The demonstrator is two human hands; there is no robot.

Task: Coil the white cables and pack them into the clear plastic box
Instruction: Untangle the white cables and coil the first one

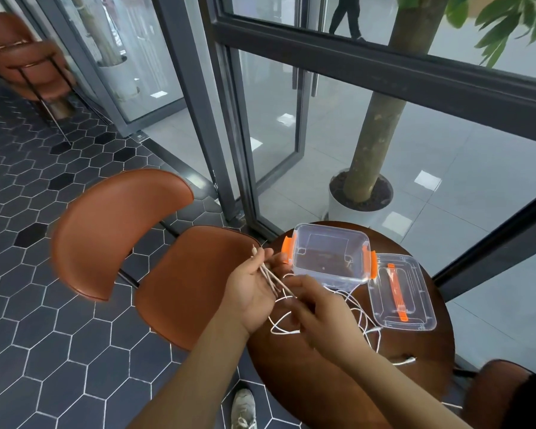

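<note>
My left hand [252,290] is palm up over the table's left edge, holding a bunch of white cable ends [268,274] that stick out past its fingers. Just to its right, my right hand [314,311] pinches the same strands. Loose white cable loops [364,326] trail from both hands across the table. The clear plastic box [330,258] with orange clips stands open and holds no cables, just beyond my hands. Its clear lid [399,292] with an orange handle lies flat to the right of the box.
The round dark wooden table [347,379] is small. A brown chair [155,252] stands at its left on the hexagon-tiled floor. Glass doors and a potted tree [361,193] are behind the table. Another brown seat [495,394] shows at the lower right.
</note>
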